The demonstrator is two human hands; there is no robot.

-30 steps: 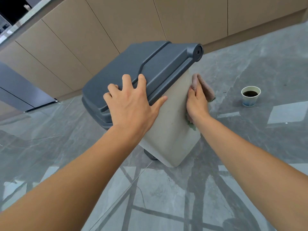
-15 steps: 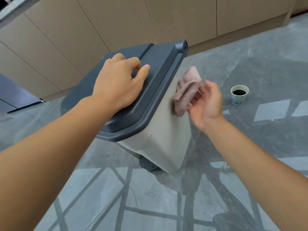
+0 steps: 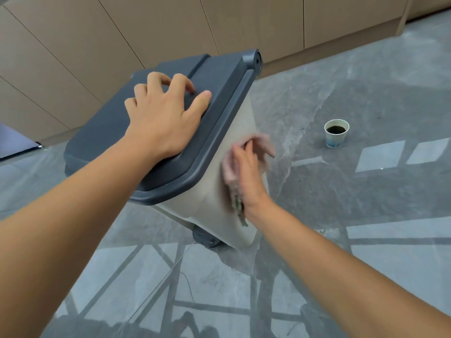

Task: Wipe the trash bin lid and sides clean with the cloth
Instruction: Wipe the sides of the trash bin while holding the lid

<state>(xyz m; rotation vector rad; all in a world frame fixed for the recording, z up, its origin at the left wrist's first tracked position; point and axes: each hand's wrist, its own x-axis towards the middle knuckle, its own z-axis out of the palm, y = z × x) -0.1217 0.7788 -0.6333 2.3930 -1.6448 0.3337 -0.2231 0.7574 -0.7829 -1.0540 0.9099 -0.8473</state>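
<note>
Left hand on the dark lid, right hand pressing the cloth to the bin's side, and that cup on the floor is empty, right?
Not empty: the head view shows dark liquid in the cup. Left hand on lid, right hand pressing cloth to the bin's side: both correct.

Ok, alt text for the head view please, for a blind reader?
The right hand presses a pink cloth against the side of a trash bin; the left hand rests on its grey lid. A paper cup stands nearby.
</note>
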